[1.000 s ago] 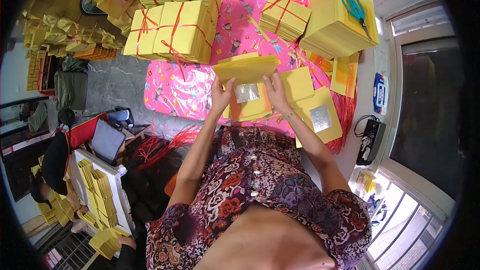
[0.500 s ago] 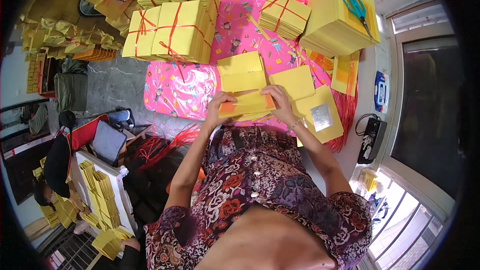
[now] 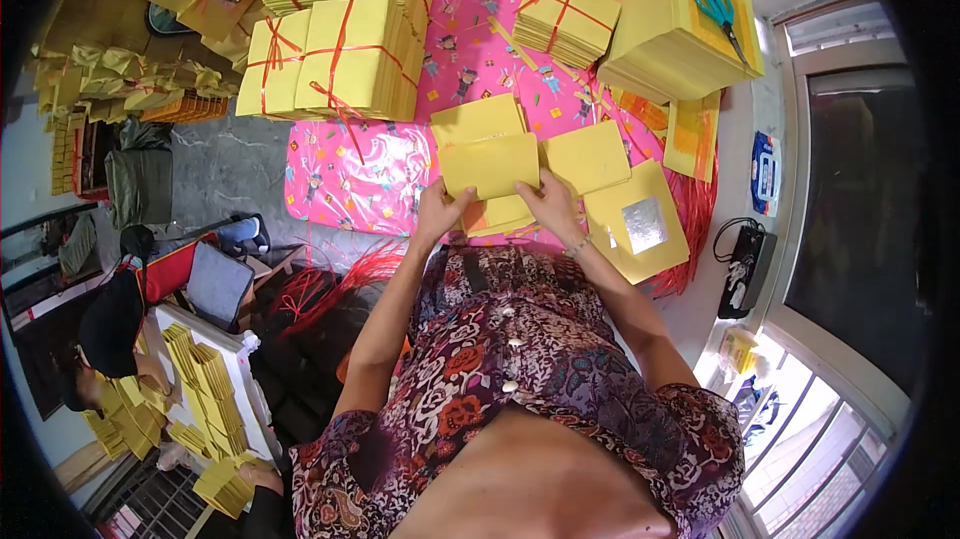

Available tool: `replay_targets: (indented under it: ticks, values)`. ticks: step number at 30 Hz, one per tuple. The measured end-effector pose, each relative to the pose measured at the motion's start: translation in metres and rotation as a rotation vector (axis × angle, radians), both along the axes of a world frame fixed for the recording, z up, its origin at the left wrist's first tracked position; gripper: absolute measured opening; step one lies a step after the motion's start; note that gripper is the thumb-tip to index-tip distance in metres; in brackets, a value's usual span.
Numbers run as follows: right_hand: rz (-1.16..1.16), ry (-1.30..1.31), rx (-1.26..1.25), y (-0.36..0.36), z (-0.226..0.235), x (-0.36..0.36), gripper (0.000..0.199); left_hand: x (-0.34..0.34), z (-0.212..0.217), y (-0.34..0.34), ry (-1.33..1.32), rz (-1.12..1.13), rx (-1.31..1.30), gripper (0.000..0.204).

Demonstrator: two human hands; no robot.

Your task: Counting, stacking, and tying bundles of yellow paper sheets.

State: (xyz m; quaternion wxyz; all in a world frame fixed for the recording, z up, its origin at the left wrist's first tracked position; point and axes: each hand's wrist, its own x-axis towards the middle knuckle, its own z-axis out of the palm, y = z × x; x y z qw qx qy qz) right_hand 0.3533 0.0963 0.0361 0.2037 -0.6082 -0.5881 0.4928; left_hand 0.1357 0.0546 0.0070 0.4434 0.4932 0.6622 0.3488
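Note:
A folded piece of yellow paper (image 3: 490, 165) is held upright at its lower edge, thumbs on its near side. My left hand (image 3: 441, 213) grips its lower left corner, and my right hand (image 3: 550, 209) pinches the lower right. Beneath it, partly covered, lies more yellow paper with an orange patch (image 3: 476, 216). Behind it sits a small yellow stack (image 3: 476, 121). Beside my right hand are a flat yellow piece (image 3: 586, 158) and a yellow sheet (image 3: 615, 236) bearing a silver square.
Bundles of yellow paper tied with red ribbon (image 3: 352, 59) stand at the back of the pink patterned tablecloth (image 3: 350, 184). Teal-handled scissors (image 3: 714, 7) rest on a tall yellow stack (image 3: 655, 49). A co-worker (image 3: 110, 329) handles yellow paper at lower left.
The paper in my hands has gone from folded low with orange showing to a plain yellow rectangle raised upright. Both hands now grip its lower edge.

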Motion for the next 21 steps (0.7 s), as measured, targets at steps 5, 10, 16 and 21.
replay_targets:
  ticks: [5, 10, 16, 21]
  values:
    - [0.022, -0.099, -0.022, 0.004, -0.032, 0.001, 0.039, 0.006, 0.005, 0.006, 0.225, 0.022, -0.161, 0.032]
    - [0.111, -0.235, 0.026, 0.007, -0.023, -0.003, 0.041, 0.011, -0.003, 0.002, -0.068, 0.238, -0.155, 0.036]
    - [0.052, -0.272, 0.123, 0.001, -0.031, -0.008, 0.041, 0.013, -0.028, -0.001, 0.049, 0.477, 0.079, 0.040]
    - [-0.045, -0.194, 0.117, -0.006, -0.019, -0.005, 0.047, 0.008, -0.021, 0.008, -0.328, 0.415, -0.146, 0.035]
